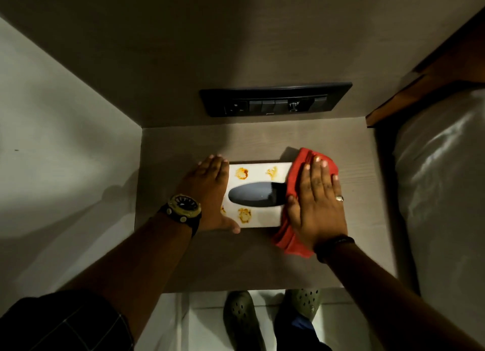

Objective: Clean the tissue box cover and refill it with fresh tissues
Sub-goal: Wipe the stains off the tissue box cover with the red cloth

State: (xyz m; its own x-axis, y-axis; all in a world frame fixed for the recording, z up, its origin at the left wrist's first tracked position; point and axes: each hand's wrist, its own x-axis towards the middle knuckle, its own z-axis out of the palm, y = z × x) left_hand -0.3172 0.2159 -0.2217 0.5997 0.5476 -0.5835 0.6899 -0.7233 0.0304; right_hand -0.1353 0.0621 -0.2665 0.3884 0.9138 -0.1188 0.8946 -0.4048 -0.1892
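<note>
A white tissue box cover point(258, 171) with a dark oval slot lies flat on the small wooden table point(236, 261). Orange-brown stains mark its top near the far and near edges. My left hand point(207, 190) grips the cover's left end, fingers over the far side, thumb at the near edge. My right hand point(316, 201) lies flat on a red cloth point(301, 156) and presses it onto the cover's right end. The cloth hides that end and hangs over onto the table. No tissues show in the slot.
A black switch panel point(275, 100) sits on the wall just behind the table. A bed with a shiny cover point(446, 193) borders the right side, a pale wall the left. My feet in green clogs point(244, 322) stand below the table's near edge.
</note>
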